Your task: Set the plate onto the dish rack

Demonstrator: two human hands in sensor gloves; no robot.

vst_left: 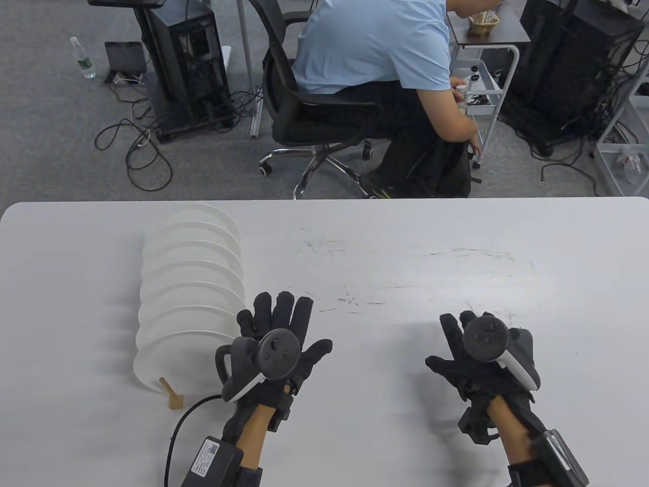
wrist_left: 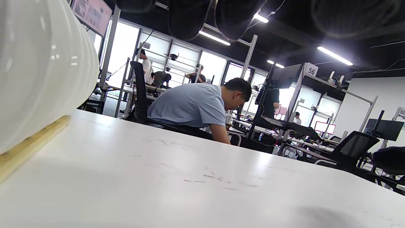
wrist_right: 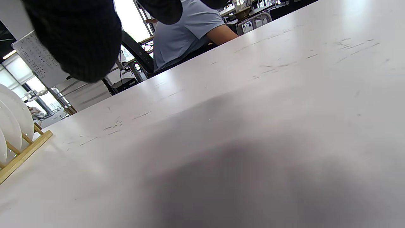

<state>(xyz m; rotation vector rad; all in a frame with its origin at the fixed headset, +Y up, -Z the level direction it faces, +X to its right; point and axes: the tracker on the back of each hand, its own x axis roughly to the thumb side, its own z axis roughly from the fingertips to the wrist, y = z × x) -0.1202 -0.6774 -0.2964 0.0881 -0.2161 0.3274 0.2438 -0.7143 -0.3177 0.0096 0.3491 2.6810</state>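
Observation:
Several white plates (vst_left: 190, 284) stand upright in a row in a wooden dish rack (vst_left: 172, 396) at the left of the white table (vst_left: 456, 253). My left hand (vst_left: 284, 324) lies flat and open on the table just right of the nearest plate, holding nothing. My right hand (vst_left: 461, 340) rests open on the table at the right, empty. In the left wrist view the plates (wrist_left: 41, 69) and the rack's rail (wrist_left: 31, 145) fill the left side. In the right wrist view the plates (wrist_right: 11, 123) and rack (wrist_right: 25, 152) show at the left edge.
A man in a blue shirt (vst_left: 375, 45) sits on an office chair (vst_left: 304, 111) beyond the table's far edge. Computer towers, cables and a white cart (vst_left: 487, 86) stand on the floor behind. A cable (vst_left: 175, 436) runs from my left wrist.

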